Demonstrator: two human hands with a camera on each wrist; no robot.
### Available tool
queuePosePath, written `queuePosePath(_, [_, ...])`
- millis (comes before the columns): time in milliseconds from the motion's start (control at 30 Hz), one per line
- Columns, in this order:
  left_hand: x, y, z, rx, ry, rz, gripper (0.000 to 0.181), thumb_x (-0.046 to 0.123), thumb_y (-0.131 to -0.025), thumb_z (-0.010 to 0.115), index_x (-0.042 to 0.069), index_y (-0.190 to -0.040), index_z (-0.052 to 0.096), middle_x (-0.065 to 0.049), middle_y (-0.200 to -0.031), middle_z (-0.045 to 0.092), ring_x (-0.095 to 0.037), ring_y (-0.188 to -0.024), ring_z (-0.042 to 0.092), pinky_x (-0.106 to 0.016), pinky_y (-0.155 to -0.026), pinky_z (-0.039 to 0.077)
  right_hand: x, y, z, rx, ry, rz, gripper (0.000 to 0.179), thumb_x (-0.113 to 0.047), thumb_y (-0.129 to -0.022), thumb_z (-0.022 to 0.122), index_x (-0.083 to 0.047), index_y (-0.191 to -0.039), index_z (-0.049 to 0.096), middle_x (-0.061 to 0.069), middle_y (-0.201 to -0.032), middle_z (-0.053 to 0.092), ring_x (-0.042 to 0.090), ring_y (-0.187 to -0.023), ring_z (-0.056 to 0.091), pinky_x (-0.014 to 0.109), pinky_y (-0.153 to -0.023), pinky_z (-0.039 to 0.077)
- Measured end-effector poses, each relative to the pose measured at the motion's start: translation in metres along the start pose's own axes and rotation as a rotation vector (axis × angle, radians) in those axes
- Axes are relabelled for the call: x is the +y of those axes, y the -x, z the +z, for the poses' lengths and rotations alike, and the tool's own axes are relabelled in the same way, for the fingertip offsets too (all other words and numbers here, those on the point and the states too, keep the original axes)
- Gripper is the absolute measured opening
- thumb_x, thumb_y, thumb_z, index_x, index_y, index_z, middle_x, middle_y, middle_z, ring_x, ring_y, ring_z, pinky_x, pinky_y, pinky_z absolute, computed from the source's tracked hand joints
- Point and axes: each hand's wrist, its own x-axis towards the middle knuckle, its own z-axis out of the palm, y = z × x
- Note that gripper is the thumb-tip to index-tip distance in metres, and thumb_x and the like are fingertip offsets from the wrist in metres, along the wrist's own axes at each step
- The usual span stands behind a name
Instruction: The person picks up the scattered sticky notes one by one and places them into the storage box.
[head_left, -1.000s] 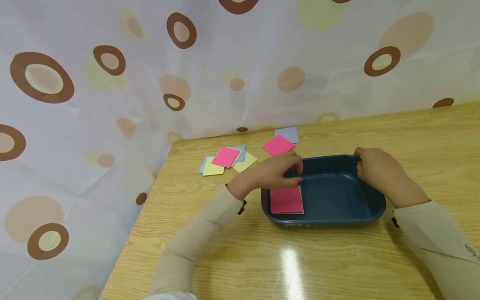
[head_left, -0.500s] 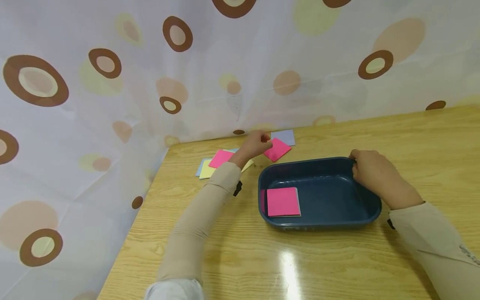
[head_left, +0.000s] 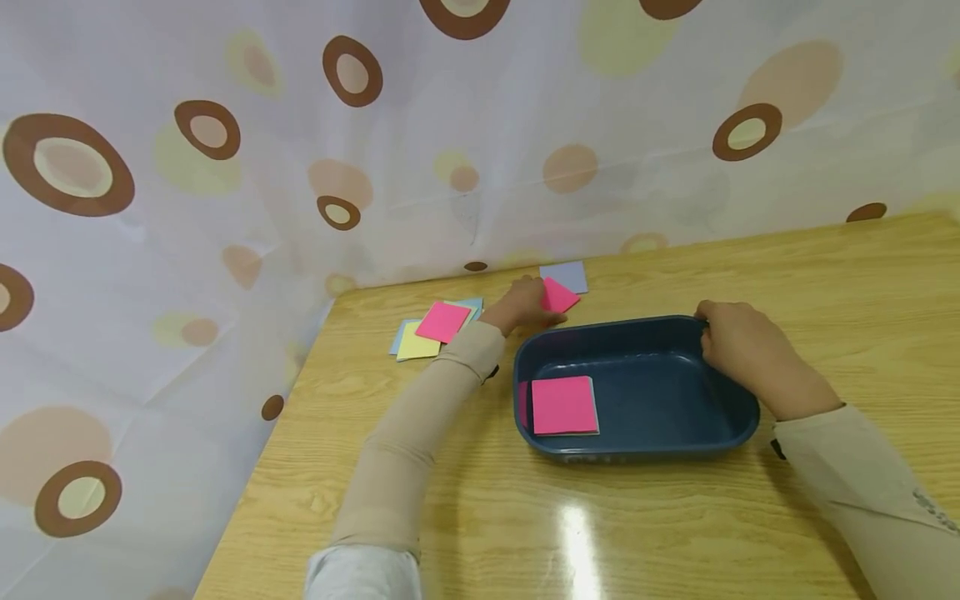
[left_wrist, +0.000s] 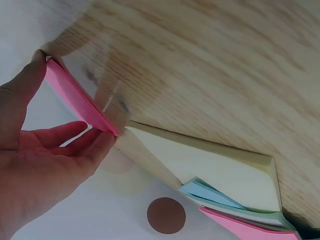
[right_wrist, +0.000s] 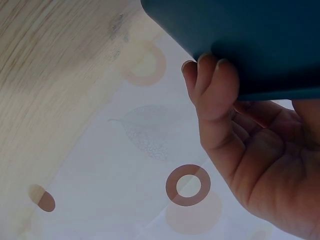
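My left hand is at the back of the table, its thumb and fingertips at opposite edges of a pink sticky note pad. In the head view part of that pink pad shows beside a lavender sticky note. My right hand grips the back right corner of a dark blue rectangular tray, fingers curled over its rim, as the right wrist view of the hand also shows. Inside the tray, at its left end, lies a stack of sticky notes with a pink one on top.
Left of my left hand lies a loose pile of sticky notes: a pink one, a yellow one and blue ones, partly behind the sleeve. A patterned curtain hangs along the back and left edges of the wooden table.
My left hand has moved from above the tray's left end back and left to the pink pad, and now pinches it. My right hand has stayed on the tray rim.
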Motion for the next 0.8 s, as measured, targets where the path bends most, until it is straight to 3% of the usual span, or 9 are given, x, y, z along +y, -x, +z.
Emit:
queuePosePath(100, [0.003, -0.001, -0.001, 0.007, -0.043, -0.004, 0.039, 0.04, -0.091, 0.065, 0.008, -0.072, 0.052, -0.006, -0.083, 0.052, -0.022, -0.099, 0.049, -0.034, -0.09, 0.038, 0.001, 0.0, 0.0, 0.002, -0.003, 0.005, 0.03, 0.008, -0.088, 0.049, 0.022, -0.113, 0.051, 0.028, -0.081, 0.06, 0.02, -0.053, 0.047, 0.034, -0.05, 0.039])
queuePosePath(200, [0.004, 0.0, -0.001, 0.011, -0.051, -0.015, 0.037, 0.039, -0.091, 0.065, 0.006, -0.077, 0.053, -0.007, -0.086, 0.053, -0.023, -0.099, 0.05, -0.034, -0.09, 0.039, 0.002, -0.001, 0.0, 0.005, -0.002, 0.004, 0.029, 0.008, -0.087, 0.049, 0.022, -0.113, 0.051, 0.028, -0.08, 0.06, 0.021, -0.053, 0.047, 0.034, -0.05, 0.039])
queuePosePath(333, [0.003, 0.002, 0.0, 0.021, -0.004, -0.056, 0.042, 0.038, -0.088, 0.067, 0.001, -0.102, 0.055, -0.011, -0.101, 0.053, -0.026, -0.104, 0.047, -0.036, -0.09, 0.04, 0.001, 0.0, 0.0, 0.007, -0.002, 0.004, 0.029, 0.008, -0.087, 0.049, 0.023, -0.112, 0.051, 0.028, -0.08, 0.06, 0.021, -0.053, 0.048, 0.034, -0.05, 0.039])
queuePosePath(500, [0.003, 0.008, 0.0, 0.04, 0.062, -0.122, 0.067, 0.035, -0.083, 0.07, -0.001, -0.131, 0.04, -0.017, -0.118, 0.044, -0.029, -0.109, 0.042, -0.038, -0.088, 0.041, 0.001, 0.0, 0.001, 0.011, -0.006, 0.002, 0.029, 0.008, -0.087, 0.049, 0.023, -0.112, 0.051, 0.028, -0.079, 0.06, 0.021, -0.053, 0.048, 0.034, -0.05, 0.039])
queuePosePath(633, [0.003, 0.011, -0.003, 0.036, 0.045, -0.122, 0.07, 0.033, -0.081, 0.07, 0.002, -0.134, 0.037, -0.016, -0.119, 0.043, -0.029, -0.107, 0.043, -0.038, -0.086, 0.041, 0.001, 0.0, 0.001, 0.015, -0.005, 0.001, 0.029, 0.008, -0.087, 0.049, 0.023, -0.111, 0.051, 0.027, -0.079, 0.059, 0.021, -0.053, 0.047, 0.034, -0.05, 0.039])
queuePosePath(800, [0.002, 0.014, -0.004, 0.017, -0.021, -0.131, 0.075, 0.039, -0.082, 0.071, 0.004, -0.138, 0.036, -0.014, -0.118, 0.049, -0.03, -0.113, 0.042, -0.043, -0.098, 0.035, 0.001, 0.0, 0.0, 0.011, -0.005, 0.005, 0.029, 0.008, -0.087, 0.049, 0.022, -0.112, 0.051, 0.027, -0.079, 0.059, 0.021, -0.054, 0.048, 0.034, -0.05, 0.039])
